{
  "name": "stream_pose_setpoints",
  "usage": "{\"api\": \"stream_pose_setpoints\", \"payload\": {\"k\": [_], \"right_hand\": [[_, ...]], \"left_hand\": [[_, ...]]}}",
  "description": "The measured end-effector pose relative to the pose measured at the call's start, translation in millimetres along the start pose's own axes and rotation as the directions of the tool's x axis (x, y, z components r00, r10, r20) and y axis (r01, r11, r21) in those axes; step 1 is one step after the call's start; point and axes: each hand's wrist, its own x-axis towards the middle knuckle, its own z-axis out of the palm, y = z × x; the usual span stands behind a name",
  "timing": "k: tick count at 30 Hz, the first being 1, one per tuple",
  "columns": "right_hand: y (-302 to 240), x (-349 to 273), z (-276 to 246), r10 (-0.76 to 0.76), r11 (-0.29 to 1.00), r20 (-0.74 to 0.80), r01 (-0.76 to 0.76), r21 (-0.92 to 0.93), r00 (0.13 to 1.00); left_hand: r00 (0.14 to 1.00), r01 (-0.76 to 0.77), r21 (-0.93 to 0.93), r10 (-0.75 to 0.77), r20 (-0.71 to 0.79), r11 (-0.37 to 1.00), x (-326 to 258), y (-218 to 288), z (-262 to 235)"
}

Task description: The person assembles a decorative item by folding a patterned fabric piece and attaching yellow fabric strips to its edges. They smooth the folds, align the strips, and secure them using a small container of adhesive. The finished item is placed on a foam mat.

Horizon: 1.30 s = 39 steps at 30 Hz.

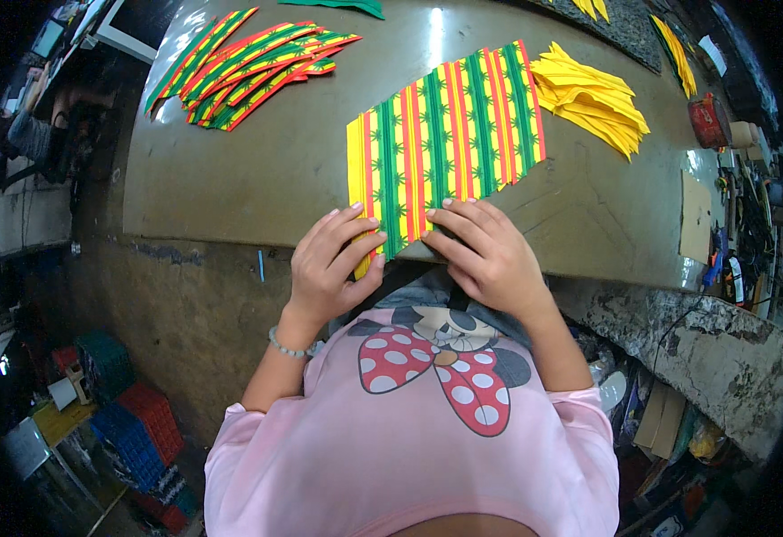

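A striped fabric piece [445, 134] in green, yellow and red with a leaf print lies on the table, its near end at the front edge. Along its left side runs a plain yellow strip [356, 166]. My left hand [331, 259] is closed on the near left corner, fingertips on top and thumb at the yellow edge. My right hand [490, 251] grips the near right edge, fingers pressed on the print; its thumb is mostly hidden.
A fanned stack of striped pieces [257, 67] lies far left on the metal table [230, 179]. A pile of yellow pieces [593, 98] is right of the fabric. A red container [709, 121] and a cardboard piece [696, 215] sit at the right edge. Stacked crates [136, 430] stand lower left.
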Motion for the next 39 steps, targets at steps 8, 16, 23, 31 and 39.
{"api": "stream_pose_setpoints", "payload": {"k": [8, 16, 23, 31, 39], "right_hand": [[10, -2, -10, 0.188, 0.973, -0.149, -0.164, 0.164, 0.971], [58, -6, -65, 0.230, 0.953, -0.539, -0.299, -0.043, 0.810], [68, -2, -33, 0.294, 0.926, -0.204, -0.331, -0.181, 0.934], [64, -3, -28, 0.258, 0.915, -0.214, -0.309, -0.258, 0.942], [62, -2, -28, 0.273, 0.915, -0.220, -0.323, -0.242, 0.937]], "left_hand": [[0.991, -0.084, 0.115, 0.095, -0.090, 0.990, -8, -9, 17], [0.989, -0.113, 0.143, 0.125, -0.077, 0.983, -15, -13, 18], [0.991, -0.100, 0.163, 0.112, -0.067, 0.982, -19, -12, 18], [0.994, -0.093, 0.185, 0.104, -0.046, 0.978, -19, -9, 18], [0.994, -0.087, 0.186, 0.098, -0.052, 0.979, -19, -9, 17]]}}
